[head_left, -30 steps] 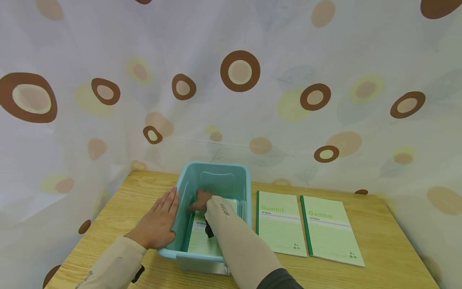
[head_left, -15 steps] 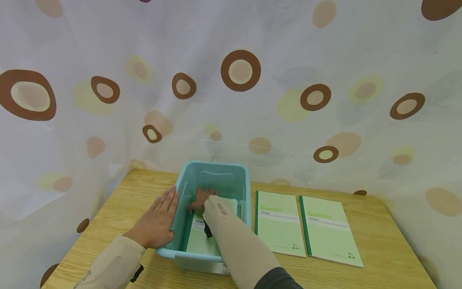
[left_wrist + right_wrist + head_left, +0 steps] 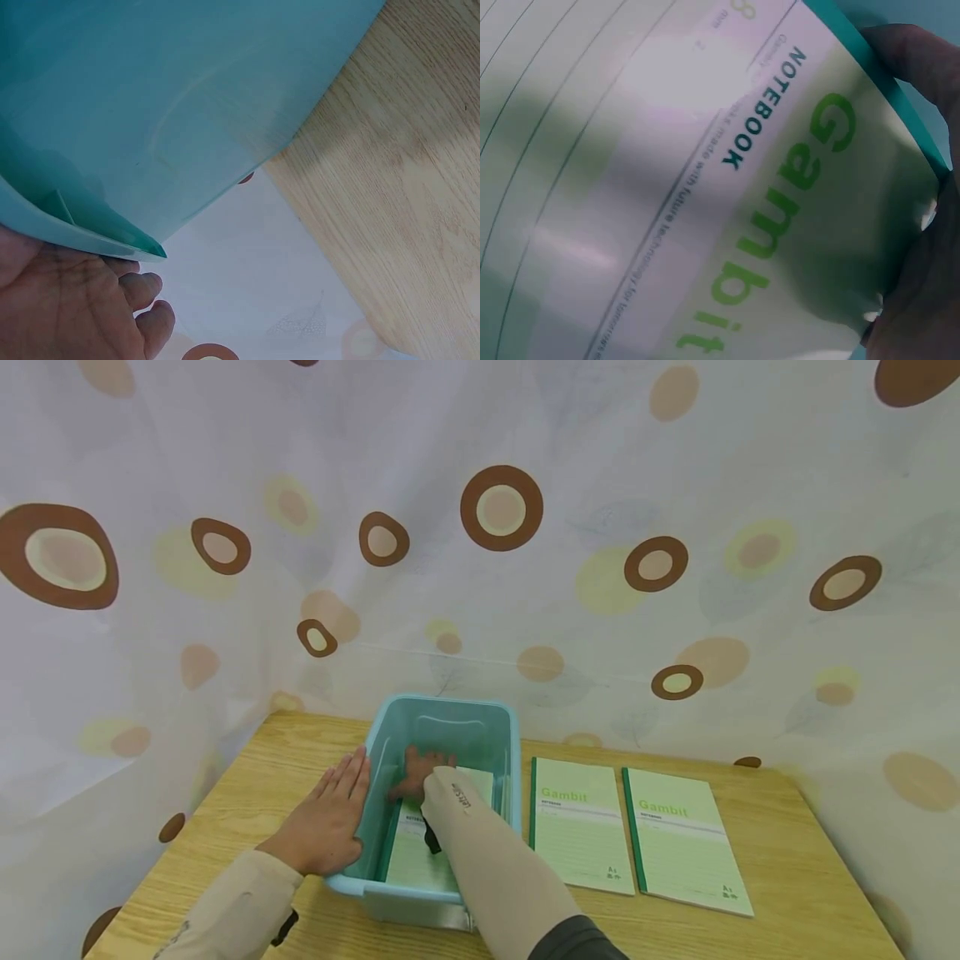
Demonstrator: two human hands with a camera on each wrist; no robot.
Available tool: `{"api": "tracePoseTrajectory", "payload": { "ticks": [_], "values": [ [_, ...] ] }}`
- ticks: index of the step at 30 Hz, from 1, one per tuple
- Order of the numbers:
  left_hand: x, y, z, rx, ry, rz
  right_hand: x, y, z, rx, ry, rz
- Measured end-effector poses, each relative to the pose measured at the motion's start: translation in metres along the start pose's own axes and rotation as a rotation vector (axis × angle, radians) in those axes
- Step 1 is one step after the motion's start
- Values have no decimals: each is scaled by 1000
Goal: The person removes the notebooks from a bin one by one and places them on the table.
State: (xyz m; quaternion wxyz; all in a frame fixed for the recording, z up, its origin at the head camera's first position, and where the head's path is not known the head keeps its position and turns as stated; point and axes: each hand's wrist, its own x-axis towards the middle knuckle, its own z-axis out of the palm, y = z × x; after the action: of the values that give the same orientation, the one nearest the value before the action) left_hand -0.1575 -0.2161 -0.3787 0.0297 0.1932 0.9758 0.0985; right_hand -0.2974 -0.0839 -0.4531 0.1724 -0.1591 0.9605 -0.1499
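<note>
In the head view my right hand (image 3: 417,775) reaches down into a light-blue plastic bin (image 3: 517,793). It grips the top end of a pale green notebook (image 3: 420,860) lying there. The right wrist view shows the thumb (image 3: 911,56) at the dark green spine and fingertips curled at the notebook's top edge, beside the "Gambit" print. Much of this cover is hidden under my forearm in the head view. My left hand (image 3: 330,818) lies with straight fingers along the bin's left rim; the left wrist view has its fingers against the rim's outer side.
Two matching notebooks, a nearer one (image 3: 581,827) and a farther-right one (image 3: 682,843), lie side by side on the wooden table (image 3: 795,877) right of the bin. A patterned white curtain (image 3: 562,610) hangs behind and around the table.
The far end of the notebook under my right hand shows slightly higher in the bin. My right fingers have spread a little along its top edge; my left hand stays put.
</note>
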Motion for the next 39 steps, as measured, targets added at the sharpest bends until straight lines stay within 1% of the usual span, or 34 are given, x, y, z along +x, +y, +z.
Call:
{"api": "tracePoseTrajectory", "payload": {
  "ticks": [5, 10, 16, 22, 28, 34, 39],
  "values": [
    [0, 0, 0, 1, -4, -2, 8, 1, 5, -30, 36, 11],
    [1, 0, 0, -5, -12, -5, 12, -2, 5, -73, 98, 32],
    [0, 0, -2, -1, -9, 1, 8, -8, -3, -127, 151, 44],
    [1, 0, -2, -1, -14, 0, 4, -13, -9, -146, 190, 42],
    [1, 1, -2, 8, -21, -5, -1, -18, -17, -161, 209, 52],
    [1, 3, -2, 10, -29, -7, -1, -22, -24, -166, 220, 42],
    [0, 4, -4, 3, -36, -10, 0, -24, -38, -188, 244, 23]
  ]
}}
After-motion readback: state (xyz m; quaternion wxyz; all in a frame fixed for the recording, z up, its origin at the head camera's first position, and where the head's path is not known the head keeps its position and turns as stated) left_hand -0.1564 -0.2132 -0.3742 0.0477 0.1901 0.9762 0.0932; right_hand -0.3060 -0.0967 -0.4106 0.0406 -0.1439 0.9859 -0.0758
